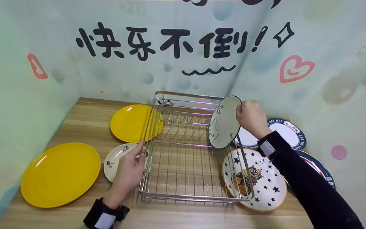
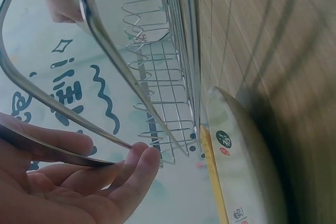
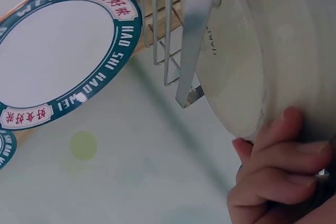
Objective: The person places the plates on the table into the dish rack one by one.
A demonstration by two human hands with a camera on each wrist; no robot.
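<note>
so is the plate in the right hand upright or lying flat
Upright: the right hand grips the pale plate by its top rim, standing it on edge over the dish rack.

The pale round plate point(image 1: 223, 122) you hold stands on edge over the right side of the wire dish rack point(image 1: 183, 171), its face turned left toward the rack's inside; it has a thin dark rim and small dark markings. Your grip is on its upper right edge. The rack is a shiny metal basket with a zigzag row of plate slots, sitting flat on the wooden tabletop; your fingers touch its left rim.
</note>
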